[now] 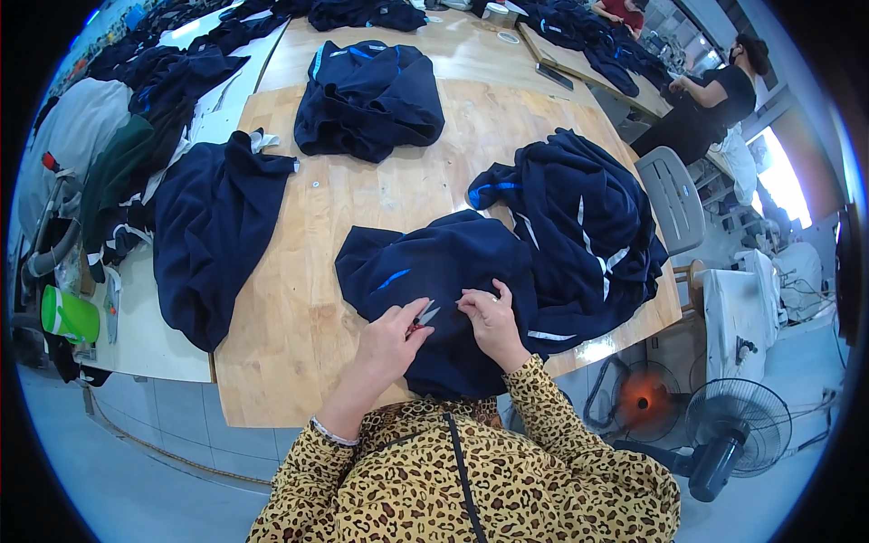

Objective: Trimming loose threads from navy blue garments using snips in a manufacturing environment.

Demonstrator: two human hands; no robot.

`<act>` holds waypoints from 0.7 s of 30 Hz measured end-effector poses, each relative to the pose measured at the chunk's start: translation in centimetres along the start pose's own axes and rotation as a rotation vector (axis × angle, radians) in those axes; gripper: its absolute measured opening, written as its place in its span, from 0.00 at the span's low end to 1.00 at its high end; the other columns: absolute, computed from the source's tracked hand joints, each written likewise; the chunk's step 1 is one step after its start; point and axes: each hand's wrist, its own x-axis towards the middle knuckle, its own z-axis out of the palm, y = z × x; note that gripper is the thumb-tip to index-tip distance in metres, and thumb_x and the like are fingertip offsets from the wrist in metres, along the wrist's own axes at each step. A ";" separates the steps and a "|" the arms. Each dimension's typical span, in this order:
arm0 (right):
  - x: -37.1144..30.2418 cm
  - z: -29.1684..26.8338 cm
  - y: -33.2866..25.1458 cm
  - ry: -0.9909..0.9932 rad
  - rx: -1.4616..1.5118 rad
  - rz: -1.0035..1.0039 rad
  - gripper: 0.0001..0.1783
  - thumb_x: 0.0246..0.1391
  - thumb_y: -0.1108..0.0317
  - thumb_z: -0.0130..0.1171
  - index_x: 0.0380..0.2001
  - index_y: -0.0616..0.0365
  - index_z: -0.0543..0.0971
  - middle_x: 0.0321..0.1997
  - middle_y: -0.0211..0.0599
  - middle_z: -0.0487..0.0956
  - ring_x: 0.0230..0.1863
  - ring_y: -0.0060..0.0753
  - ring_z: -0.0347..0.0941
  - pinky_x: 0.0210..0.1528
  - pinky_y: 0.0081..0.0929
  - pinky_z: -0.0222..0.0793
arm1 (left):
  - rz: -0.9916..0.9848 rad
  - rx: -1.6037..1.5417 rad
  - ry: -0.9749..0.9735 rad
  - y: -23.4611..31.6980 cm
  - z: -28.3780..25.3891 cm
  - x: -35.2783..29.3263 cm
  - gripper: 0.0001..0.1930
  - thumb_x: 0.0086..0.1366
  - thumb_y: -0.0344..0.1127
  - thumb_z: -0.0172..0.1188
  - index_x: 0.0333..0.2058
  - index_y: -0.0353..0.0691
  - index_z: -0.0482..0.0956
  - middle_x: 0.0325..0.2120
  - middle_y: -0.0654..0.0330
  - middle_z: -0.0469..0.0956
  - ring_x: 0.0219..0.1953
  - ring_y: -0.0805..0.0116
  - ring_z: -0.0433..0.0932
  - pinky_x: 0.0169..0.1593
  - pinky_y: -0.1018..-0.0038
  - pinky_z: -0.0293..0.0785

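A dark navy garment (453,258) with a short bright blue strip lies spread on the wooden table in front of me. My left hand (387,348) is closed around small thread snips (427,316) with a red handle, their pointed blades apart just over the cloth. To the right of the blades, my right hand (493,321) is held low over the same garment, thumb and forefinger pinched together. Whatever is between those fingertips is too small to make out. A navy pile with white and blue trim (588,204) touches the garment's right side.
More navy garments lie at the left (217,235) and far middle (367,100) of the wooden table (290,362). A green bucket (71,315) is at far left. Two fans (738,425) and a grey chair (670,199) stand right. A person in black (724,95) works beyond.
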 end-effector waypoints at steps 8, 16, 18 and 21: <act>0.2 -1.0 -1.1 -0.136 0.202 0.225 0.01 0.57 0.71 0.51 0.32 0.55 0.72 0.23 0.29 0.73 0.30 0.32 0.72 0.63 0.49 0.46 | 0.064 0.171 -0.043 2.1 0.5 0.3 0.14 0.56 0.34 0.61 0.38 0.39 0.68 0.26 0.55 0.76 0.27 0.56 0.78 0.29 0.66 0.73; 0.1 -1.2 -1.5 -0.156 0.243 0.249 0.01 0.57 0.71 0.52 0.32 0.55 0.72 0.24 0.29 0.73 0.30 0.31 0.72 0.64 0.48 0.47 | 0.118 0.319 -0.092 2.4 1.3 0.8 0.13 0.55 0.32 0.60 0.35 0.39 0.65 0.23 0.55 0.75 0.25 0.57 0.79 0.25 0.66 0.74; 0.1 -1.2 -1.5 -0.151 0.237 0.248 0.01 0.57 0.71 0.52 0.32 0.55 0.72 0.24 0.29 0.73 0.31 0.32 0.72 0.64 0.48 0.46 | 0.086 0.321 -0.128 2.2 1.4 0.8 0.11 0.58 0.35 0.57 0.37 0.41 0.66 0.24 0.56 0.75 0.26 0.56 0.77 0.26 0.66 0.72; 0.0 -1.2 -1.5 -0.140 0.217 0.235 0.01 0.56 0.71 0.52 0.32 0.55 0.72 0.24 0.30 0.74 0.31 0.32 0.72 0.64 0.48 0.46 | 0.089 0.327 -0.133 2.1 1.5 0.9 0.11 0.58 0.35 0.57 0.37 0.41 0.66 0.24 0.56 0.75 0.25 0.57 0.77 0.25 0.66 0.72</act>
